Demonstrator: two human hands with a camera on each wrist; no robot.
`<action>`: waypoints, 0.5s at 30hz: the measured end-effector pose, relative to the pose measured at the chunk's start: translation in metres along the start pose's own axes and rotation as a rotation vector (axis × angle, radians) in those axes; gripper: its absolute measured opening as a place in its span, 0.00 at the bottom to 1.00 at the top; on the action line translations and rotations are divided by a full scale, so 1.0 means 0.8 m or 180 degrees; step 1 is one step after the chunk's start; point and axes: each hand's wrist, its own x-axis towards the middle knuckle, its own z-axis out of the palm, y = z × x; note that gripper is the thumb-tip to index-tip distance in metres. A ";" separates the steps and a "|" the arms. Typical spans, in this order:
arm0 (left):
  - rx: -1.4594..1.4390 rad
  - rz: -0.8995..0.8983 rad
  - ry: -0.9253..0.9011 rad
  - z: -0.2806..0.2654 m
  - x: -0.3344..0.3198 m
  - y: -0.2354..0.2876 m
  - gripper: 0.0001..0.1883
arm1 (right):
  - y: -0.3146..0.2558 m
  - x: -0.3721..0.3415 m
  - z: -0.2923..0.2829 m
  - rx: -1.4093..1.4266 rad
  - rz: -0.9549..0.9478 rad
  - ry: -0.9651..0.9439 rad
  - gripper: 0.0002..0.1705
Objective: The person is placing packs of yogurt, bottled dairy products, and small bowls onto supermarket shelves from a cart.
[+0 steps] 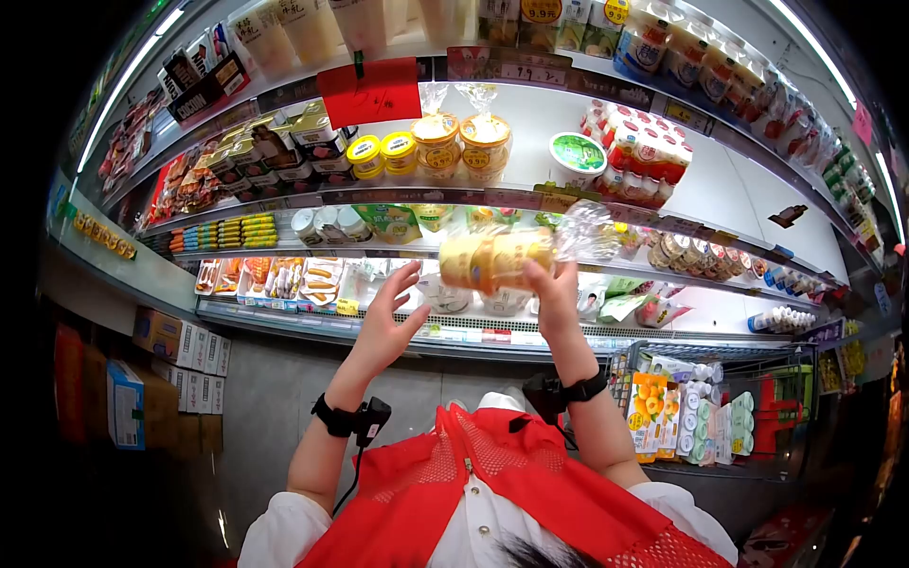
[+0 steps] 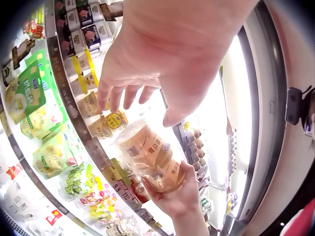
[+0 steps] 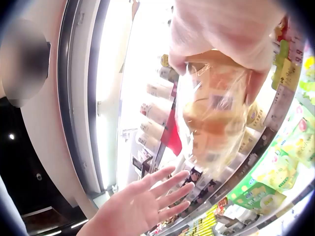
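Note:
My right hand (image 1: 557,295) grips one end of a pack of stacked yellow-orange tubs (image 1: 492,260) in a clear plastic bag, held sideways in front of the shelves. Its loose bag end (image 1: 587,232) fans out to the right. In the right wrist view, thumb and fingers span the sides of the wrapped tubs (image 3: 216,105). My left hand (image 1: 381,322) is raised beside the pack's other end, fingers spread, holding nothing. Two similar bagged tub packs (image 1: 437,144) stand on the shelf above, next to small yellow-lidded tubs (image 1: 398,150).
A green-lidded tub (image 1: 578,154) and red-and-white bottle packs (image 1: 644,151) share that shelf. Below are green pouches (image 1: 388,223) and trays of sausages (image 1: 322,276). A loaded shopping cart (image 1: 720,355) stands at the right; cardboard boxes (image 1: 180,341) are stacked at the left.

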 end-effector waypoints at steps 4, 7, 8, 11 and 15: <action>0.1379 0.0775 0.0021 0.008 0.063 0.028 0.28 | -0.021 0.091 -0.012 -0.0812 -0.0873 0.0716 0.36; 0.1978 0.1338 0.0158 0.033 0.130 0.039 0.26 | -0.026 0.160 -0.025 -0.2010 -0.1836 0.0800 0.39; 0.2306 0.1575 0.0297 0.040 0.157 0.039 0.25 | -0.027 0.178 -0.029 -0.2183 -0.1914 0.0828 0.38; 0.3002 0.1884 0.0750 0.059 0.239 0.034 0.25 | -0.046 0.201 -0.025 -0.2683 -0.2100 0.0312 0.34; 0.3743 0.1789 0.1031 0.071 0.314 0.021 0.26 | -0.037 0.238 -0.050 -0.3174 -0.1758 -0.0047 0.33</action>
